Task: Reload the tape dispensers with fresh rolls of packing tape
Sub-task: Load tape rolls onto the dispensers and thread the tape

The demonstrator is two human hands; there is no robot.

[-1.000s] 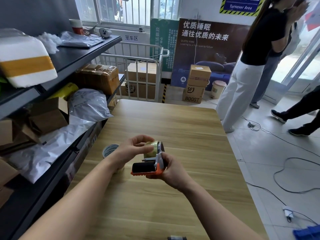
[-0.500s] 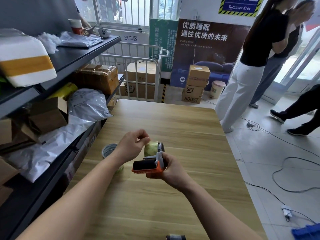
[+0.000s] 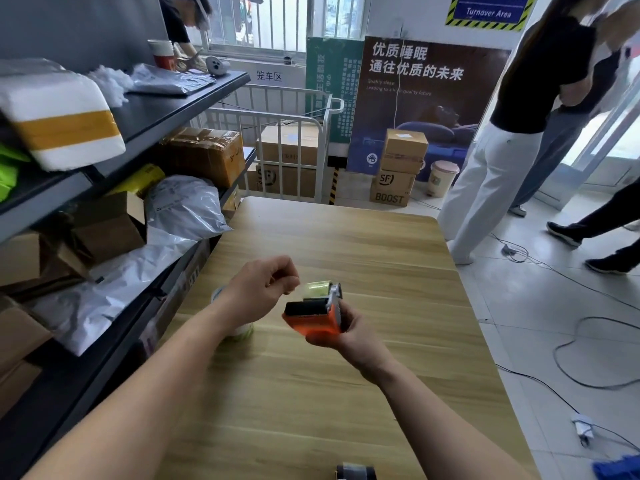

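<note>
Head view. The right hand (image 3: 349, 336) is wrapped round the orange tape dispenser (image 3: 310, 318) from its right and under side and holds it in the air above the wooden surface (image 3: 346, 244). A roll of tape (image 3: 317, 289) sits in the dispenser's frame, just beyond the black roller that faces the camera. The left hand (image 3: 258, 289) is raised just to the left of the roll. Its fingers are curled and thumb and forefinger are drawn together close to the roll's edge. Whether a free end of tape lies between them cannot be told, as clear tape would not show at this sharpness.

Progress, as a judgement: the roll appears mounted in this dispenser, so the loading step looks done. What seems left here is leading the tape end over the roller to the cutter. A second roll (image 3: 242, 333) lies on the surface beneath the left wrist, mostly hidden by it. A dark object (image 3: 356, 472) is cut off at the lower edge, nearer the person than the right hand. It may be another dispenser awaiting a roll, though this is unclear.

Appearance: the dispenser is bright orange plastic with a black roller and a pale side plate. The mounted roll is pale yellow-green, translucent and glossy.
</note>
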